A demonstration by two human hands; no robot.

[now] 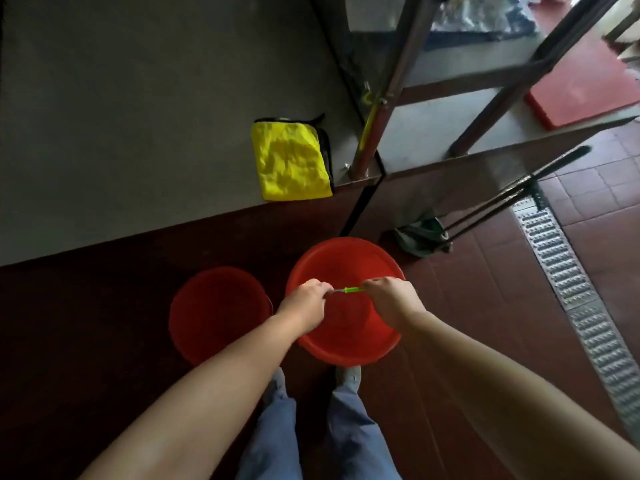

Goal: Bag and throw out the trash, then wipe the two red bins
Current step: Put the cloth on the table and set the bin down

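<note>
Two red bins stand on the floor in front of my feet: a smaller one [220, 311] in shadow on the left and a wider one [346, 268] on the right. Both my hands hover over the wider bin. My left hand [304, 306] and my right hand [391, 299] each grip one end of a thin bright green item [351, 290] stretched between them. What the green item is cannot be made out. A yellow cloth [292, 161] lies on the steel counter above the bins.
A steel counter [138, 116] runs across the left. A steel table with legs [491, 126] stands to the right. A dustpan with long handles [426, 233] leans nearby. A metal floor drain grate [568, 289] runs along the red tiles. A red board [581, 84] lies further back.
</note>
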